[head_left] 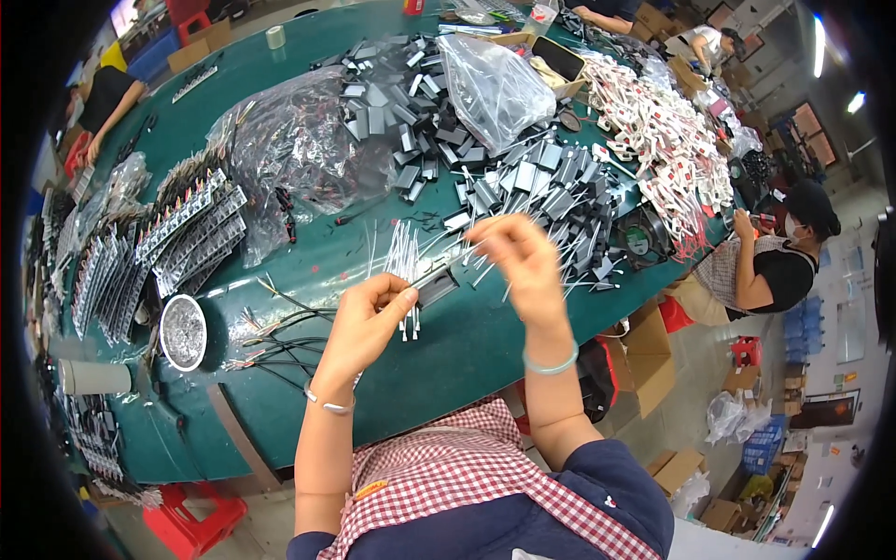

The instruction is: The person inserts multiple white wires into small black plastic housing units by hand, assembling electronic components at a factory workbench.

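Observation:
My left hand (369, 322) is closed, thumb and fingers pinching a small dark grey housing (436, 287) at its left end. My right hand (525, 266) is up beside it, fingers curled together and blurred by motion. Whatever it pinches, perhaps a thin white strand, is too smeared to make out. Under and behind the housing lies a bunch of white cable ties (403, 250), their heads towards me. Beyond my right hand spreads a heap of grey housings (539, 177), many with white ties sticking out.
Black cables (297, 336) with stripped ends and a white bowl (184, 333) lie left of my hands. Farther left are stacked circuit boards (201, 238). A plastic-covered pile (308, 140) and white parts with red wires (663, 140) fill the table's far side. A co-worker (784, 247) sits at right.

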### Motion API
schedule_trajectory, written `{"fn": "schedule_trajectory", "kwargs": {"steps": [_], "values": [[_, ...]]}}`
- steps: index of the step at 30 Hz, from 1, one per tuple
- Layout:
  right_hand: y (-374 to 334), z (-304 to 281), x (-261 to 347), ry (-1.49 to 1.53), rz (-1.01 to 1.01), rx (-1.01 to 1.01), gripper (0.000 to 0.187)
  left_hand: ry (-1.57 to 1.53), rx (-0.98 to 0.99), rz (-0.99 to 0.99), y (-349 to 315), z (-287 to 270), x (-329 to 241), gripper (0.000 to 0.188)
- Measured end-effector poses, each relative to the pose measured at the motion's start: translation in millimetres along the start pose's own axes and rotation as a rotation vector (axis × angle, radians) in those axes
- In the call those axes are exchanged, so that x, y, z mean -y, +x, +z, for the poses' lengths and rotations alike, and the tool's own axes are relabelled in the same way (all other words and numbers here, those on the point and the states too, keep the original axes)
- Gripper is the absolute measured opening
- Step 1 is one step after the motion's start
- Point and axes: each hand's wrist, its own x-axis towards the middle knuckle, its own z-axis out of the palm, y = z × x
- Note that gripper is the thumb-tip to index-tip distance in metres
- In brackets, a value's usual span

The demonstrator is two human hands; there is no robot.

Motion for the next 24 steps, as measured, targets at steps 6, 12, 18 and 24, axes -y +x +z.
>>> {"fn": "schedule_trajectory", "kwargs": {"steps": [6, 12, 18, 24], "values": [[22.5, -49.5, 14.5, -0.120, -0.267, -0.433, 0.011, 0.253, -0.231, 0.216, 19.4, 14.9, 13.0, 0.025], [40.8, -73.7, -26.4, -0.983, -0.599, -0.432, 0.011, 0.905, -0.362, 0.000, 50.9, 22.7, 63.1, 0.027], [28.8, -72.2, -63.7, -1.226, -0.375, -0.225, 0.017, 0.833, -0.346, -0.048, 58.2, 23.5, 67.9, 0.021], [58.0, -19.8, -52.4, -1.069, -0.454, -0.182, 0.022, 0.624, -0.413, -0.014, 52.0, 10.6, 60.4, 0.017]]}}
